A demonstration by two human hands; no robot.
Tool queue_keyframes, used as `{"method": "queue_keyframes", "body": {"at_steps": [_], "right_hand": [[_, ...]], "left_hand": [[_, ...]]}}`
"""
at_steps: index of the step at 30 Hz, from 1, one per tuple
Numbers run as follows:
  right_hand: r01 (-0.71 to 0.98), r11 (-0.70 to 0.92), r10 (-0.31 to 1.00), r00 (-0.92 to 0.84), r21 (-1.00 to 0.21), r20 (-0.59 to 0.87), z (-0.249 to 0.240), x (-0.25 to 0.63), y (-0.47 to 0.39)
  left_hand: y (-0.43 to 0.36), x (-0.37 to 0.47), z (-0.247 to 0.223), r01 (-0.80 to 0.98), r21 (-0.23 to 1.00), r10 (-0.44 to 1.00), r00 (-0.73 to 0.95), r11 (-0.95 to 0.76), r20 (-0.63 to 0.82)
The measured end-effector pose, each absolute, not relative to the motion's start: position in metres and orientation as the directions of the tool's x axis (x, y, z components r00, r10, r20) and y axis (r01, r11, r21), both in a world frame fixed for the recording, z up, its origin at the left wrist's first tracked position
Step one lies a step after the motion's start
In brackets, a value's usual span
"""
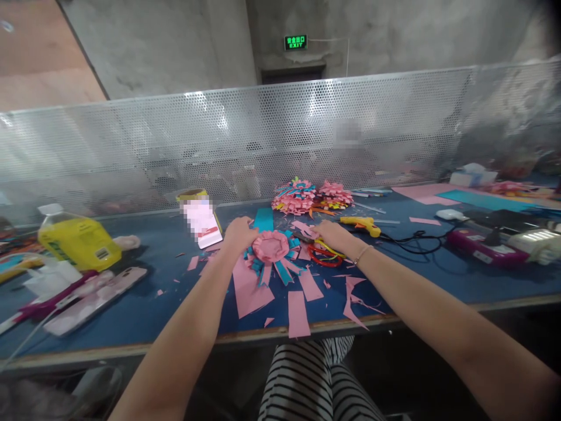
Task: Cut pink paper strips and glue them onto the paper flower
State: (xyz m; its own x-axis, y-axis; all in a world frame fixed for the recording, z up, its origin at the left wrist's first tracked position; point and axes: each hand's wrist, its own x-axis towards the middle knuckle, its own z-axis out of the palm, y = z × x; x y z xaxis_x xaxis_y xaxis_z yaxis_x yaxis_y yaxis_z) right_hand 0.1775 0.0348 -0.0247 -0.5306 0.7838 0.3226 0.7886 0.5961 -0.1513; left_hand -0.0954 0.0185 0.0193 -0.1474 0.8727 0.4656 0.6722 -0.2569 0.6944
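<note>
A pink and blue paper rosette (270,248) with ribbon-like tails lies on the table in front of me. My left hand (241,233) is at its upper left edge, fingers curled. Beside those fingertips a blue paper strip (263,219) lies behind the rosette. My right hand (333,237) is to the right of the rosette, fingers drawn together by a pink paper scrap (303,227). Under and beside that hand are scissors (325,257) with red and yellow handles. What either hand grips, if anything, is too small to make out.
Pink paper strips (298,314) and cut scraps (353,298) litter the front. Behind stand frilly paper piles (293,197). A yellow glue gun (362,224) trails a black cable at right. At left are a lit phone (202,225), a yellow-liquid bottle (79,241) and another phone (96,299).
</note>
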Motion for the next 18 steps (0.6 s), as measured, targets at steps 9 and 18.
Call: {"method": "queue_keyframes", "body": {"at_steps": [9,18], "right_hand": [[0.865,0.49,0.826,-0.5,0.105,0.262,-0.023,0.179,0.037],[0.884,0.468,0.733,-0.384,-0.007,0.561,-0.008,0.186,0.038]], "left_hand": [[0.008,-0.075,0.025,0.804,0.543,0.894,-0.032,-0.242,0.447],[0.009,-0.076,0.025,0.803,0.541,0.885,-0.036,-0.251,0.464]]}}
